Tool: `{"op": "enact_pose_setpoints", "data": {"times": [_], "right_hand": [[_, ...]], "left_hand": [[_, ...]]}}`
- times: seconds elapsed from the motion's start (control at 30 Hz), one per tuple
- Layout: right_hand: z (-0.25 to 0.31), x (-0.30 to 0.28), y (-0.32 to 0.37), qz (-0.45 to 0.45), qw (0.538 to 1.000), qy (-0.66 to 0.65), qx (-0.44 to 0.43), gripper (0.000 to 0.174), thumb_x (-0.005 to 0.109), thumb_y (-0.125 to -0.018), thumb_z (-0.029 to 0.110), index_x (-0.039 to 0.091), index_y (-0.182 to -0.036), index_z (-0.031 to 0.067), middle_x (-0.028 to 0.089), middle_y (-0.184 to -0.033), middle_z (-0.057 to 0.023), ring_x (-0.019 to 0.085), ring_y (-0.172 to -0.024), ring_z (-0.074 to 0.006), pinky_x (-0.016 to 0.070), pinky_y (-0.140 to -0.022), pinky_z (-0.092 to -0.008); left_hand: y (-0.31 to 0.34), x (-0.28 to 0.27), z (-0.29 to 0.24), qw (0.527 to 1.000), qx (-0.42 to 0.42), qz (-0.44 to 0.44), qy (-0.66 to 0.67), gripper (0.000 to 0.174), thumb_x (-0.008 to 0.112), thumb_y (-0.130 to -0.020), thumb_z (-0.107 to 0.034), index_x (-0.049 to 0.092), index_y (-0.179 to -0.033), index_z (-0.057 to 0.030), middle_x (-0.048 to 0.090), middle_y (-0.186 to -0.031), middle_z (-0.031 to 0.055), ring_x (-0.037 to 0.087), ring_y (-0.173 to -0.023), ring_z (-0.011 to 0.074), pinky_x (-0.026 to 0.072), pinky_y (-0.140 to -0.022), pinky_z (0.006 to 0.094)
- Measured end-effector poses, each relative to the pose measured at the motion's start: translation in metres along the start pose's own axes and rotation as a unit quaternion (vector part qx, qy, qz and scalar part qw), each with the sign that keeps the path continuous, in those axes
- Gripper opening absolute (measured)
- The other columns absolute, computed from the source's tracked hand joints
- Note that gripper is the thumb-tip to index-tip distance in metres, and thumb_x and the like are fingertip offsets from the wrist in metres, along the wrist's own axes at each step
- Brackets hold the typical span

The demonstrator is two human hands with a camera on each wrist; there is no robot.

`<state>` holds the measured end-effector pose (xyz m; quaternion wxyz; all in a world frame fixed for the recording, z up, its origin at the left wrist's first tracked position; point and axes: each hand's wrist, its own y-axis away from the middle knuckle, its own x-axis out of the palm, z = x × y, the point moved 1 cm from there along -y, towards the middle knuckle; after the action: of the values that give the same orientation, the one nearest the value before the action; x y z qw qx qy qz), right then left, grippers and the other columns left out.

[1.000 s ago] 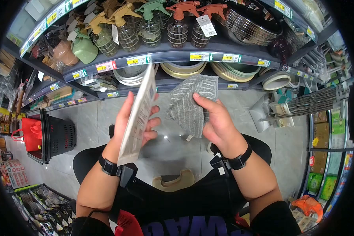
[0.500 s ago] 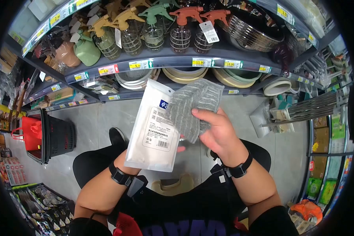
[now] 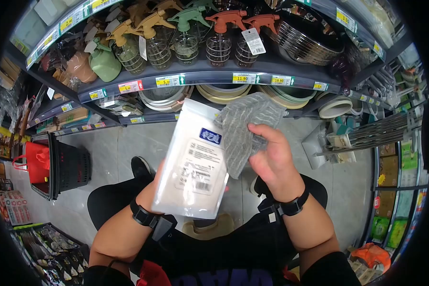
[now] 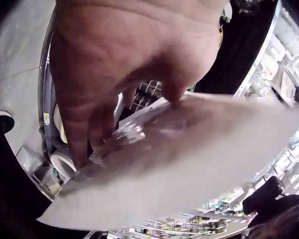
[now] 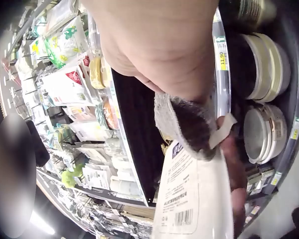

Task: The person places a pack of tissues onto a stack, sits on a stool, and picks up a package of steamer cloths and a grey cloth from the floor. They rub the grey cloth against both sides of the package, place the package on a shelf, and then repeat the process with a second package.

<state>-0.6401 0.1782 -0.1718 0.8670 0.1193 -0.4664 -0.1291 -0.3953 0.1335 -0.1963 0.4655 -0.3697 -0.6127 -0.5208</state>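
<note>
A white pouch (image 3: pixel 190 171) with a dark blue logo and a barcode faces up in the head view. My left hand (image 3: pixel 151 193) grips it from behind and along its left side, most of the fingers hidden by the pouch. In the left wrist view, thumb and fingers reach onto the pouch (image 4: pixel 179 164). A grey cloth (image 3: pixel 243 133) with pale stripes, folded over, is pinched in my right hand (image 3: pixel 279 162), thumb on top. The cloth overlaps the pouch's upper right edge. Seen from the right wrist, the cloth (image 5: pixel 172 122) hangs at the pouch's top end.
Ahead is a shelf (image 3: pixel 200 76) with several spray bottles (image 3: pixel 186 43) and a stack of dark bowls (image 3: pixel 310 43). Pale basins (image 3: pixel 224 93) sit on the level below. Black shopping baskets (image 3: pixel 71 162) with a red bag stand on the floor at left. Metal racks (image 3: pixel 376 133) jut in from the right.
The pouch has turned from edge-on to showing its printed face and shifted right, toward the cloth. My right hand has moved slightly right and down with the cloth, which now overlaps the pouch.
</note>
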Motion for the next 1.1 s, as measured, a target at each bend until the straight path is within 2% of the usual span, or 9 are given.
{"op": "enact_pose_setpoints", "data": {"times": [0.13,0.43,0.47,0.53,0.57,0.67,0.87,0.97,1.1], "right_hand": [[0.001,-0.001,0.0,-0.003,0.999,0.032,-0.023,0.034,0.062,-0.099,0.004,0.065,-0.132,-0.0018,0.073,-0.128,-0.0143,0.07,-0.118,-0.0295,0.0538,-0.107,-0.0457],[-0.004,0.02,0.013,0.042,0.996,0.01,-0.079,0.036,0.058,-0.102,-0.002,0.057,-0.138,0.0013,0.07,-0.131,-0.0128,0.07,-0.119,-0.0273,0.0553,-0.105,-0.0445],[-0.009,0.018,0.014,0.043,0.985,0.129,-0.105,0.04,0.06,-0.1,-0.003,0.058,-0.139,0.0017,0.069,-0.134,-0.0141,0.069,-0.121,-0.0287,0.0541,-0.106,-0.0447],[-0.018,0.013,0.015,0.042,0.92,0.36,-0.151,0.048,0.063,-0.095,-0.006,0.059,-0.141,0.0024,0.066,-0.14,-0.0168,0.067,-0.125,-0.0316,0.0519,-0.109,-0.0453],[-0.018,0.016,0.016,0.111,0.859,0.45,-0.219,0.052,0.065,-0.091,-0.007,0.061,-0.141,0.0035,0.064,-0.144,-0.0179,0.065,-0.128,-0.0333,0.0503,-0.111,-0.0458],[-0.015,0.024,0.015,0.275,0.61,0.66,-0.341,0.059,0.073,-0.076,-0.001,0.073,-0.135,0.0096,0.054,-0.157,-0.021,0.055,-0.142,-0.04,0.0439,-0.118,-0.0489],[-0.022,0.037,0.029,0.311,0.589,0.672,-0.323,0.04,0.077,-0.085,0.022,0.077,-0.121,0.0044,0.06,-0.152,-0.019,0.053,-0.146,-0.0393,0.0452,-0.118,-0.0506],[-0.047,0.029,0.037,0.387,0.57,0.646,-0.327,0.036,0.077,-0.088,0.025,0.077,-0.118,0.0052,0.06,-0.152,-0.0179,0.054,-0.144,-0.0394,0.0454,-0.118,-0.0513],[-0.052,0.031,0.035,0.317,0.466,0.731,-0.384,0.051,0.071,-0.091,0.011,0.064,-0.142,0.0066,0.061,-0.152,-0.0165,0.054,-0.145,-0.0403,0.0407,-0.122,-0.0519]], "left_hand": [[-0.006,-0.007,0.006,0.988,0.068,-0.099,-0.093,0.071,0.039,-0.111,-0.059,0.051,-0.155,-0.0046,0.063,-0.147,0.0214,0.068,-0.128,0.0362,0.0561,-0.109,0.0517],[-0.014,0.021,0.015,0.988,0.125,0.018,-0.083,0.098,0.028,-0.103,-0.08,0.026,-0.169,-0.0078,0.044,-0.164,0.0257,0.048,-0.146,0.051,0.0439,-0.119,0.0598],[-0.014,0.02,0.015,0.991,0.121,0.04,-0.04,0.097,0.029,-0.103,-0.08,0.027,-0.169,-0.0089,0.044,-0.163,0.0248,0.049,-0.146,0.0493,0.0442,-0.119,0.0591],[-0.012,0.017,0.016,0.989,0.11,0.083,0.045,0.094,0.031,-0.104,-0.08,0.03,-0.168,-0.011,0.046,-0.163,0.0229,0.051,-0.146,0.0458,0.0448,-0.119,0.0578],[-0.011,0.014,0.015,0.99,0.119,0.065,0.04,0.093,0.032,-0.104,-0.079,0.032,-0.168,-0.0123,0.047,-0.162,0.0217,0.052,-0.145,0.0439,0.0452,-0.119,0.0572],[-0.005,0.019,0.013,0.988,0.151,-0.033,0.009,0.082,0.034,-0.106,-0.076,0.04,-0.164,-0.0175,0.052,-0.158,0.0183,0.057,-0.142,0.0387,0.0477,-0.117,0.0585],[-0.001,0.017,0.007,0.988,0.154,-0.021,-0.002,0.087,0.034,-0.104,-0.078,0.04,-0.164,-0.0155,0.054,-0.155,0.0225,0.055,-0.143,0.0423,0.0452,-0.119,0.0603],[0.002,0.023,-0.001,0.983,0.173,-0.015,-0.049,0.087,0.033,-0.106,-0.077,0.042,-0.163,-0.0117,0.054,-0.155,0.0207,0.055,-0.142,0.0399,0.0456,-0.119,0.0543],[0.009,0.021,-0.005,0.979,0.193,-0.026,-0.058,0.091,0.033,-0.105,-0.077,0.038,-0.165,-0.0088,0.049,-0.161,0.0207,0.054,-0.144,0.0379,0.0435,-0.121,0.0544]]}}
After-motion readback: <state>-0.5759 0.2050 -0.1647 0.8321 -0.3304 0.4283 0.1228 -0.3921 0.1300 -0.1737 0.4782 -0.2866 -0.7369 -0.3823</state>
